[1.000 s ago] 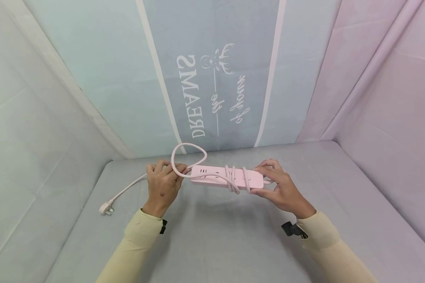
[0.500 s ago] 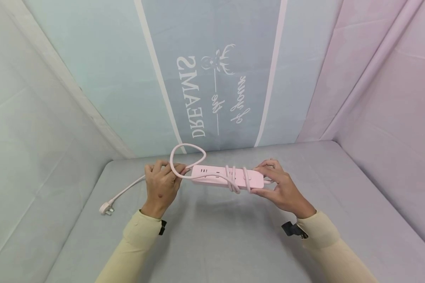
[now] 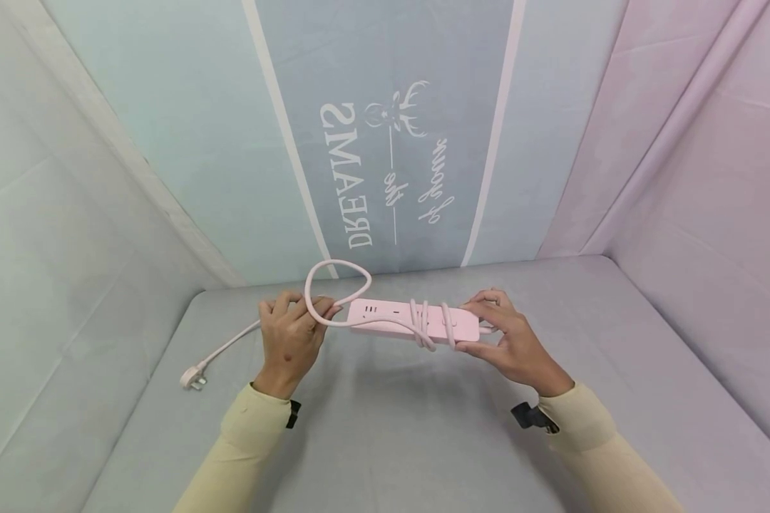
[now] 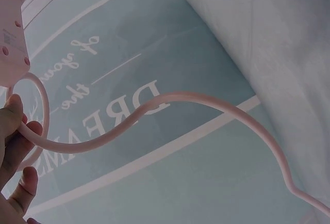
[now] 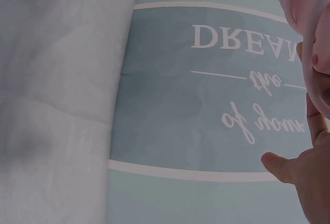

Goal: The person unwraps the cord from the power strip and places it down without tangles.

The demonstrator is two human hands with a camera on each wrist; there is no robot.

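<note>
Above the grey mat (image 3: 385, 442), left hand (image 3: 290, 340) fingers grip the cord (image 3: 334, 285) — right hand (image 3: 512, 340) fingers hold the power strip (image 3: 391, 319).

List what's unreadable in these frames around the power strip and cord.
- Power strip: underside hidden in head view; left wrist view shows only one end, cut by the frame edge.
- Cord wraps: crossings behind the strip hidden by its body.
- Right hand: fingers behind the strip's end hidden; right wrist view crops the hand at the edge.
- Plug: prongs too small in head view.
- Left hand: palm side faces away.
</note>
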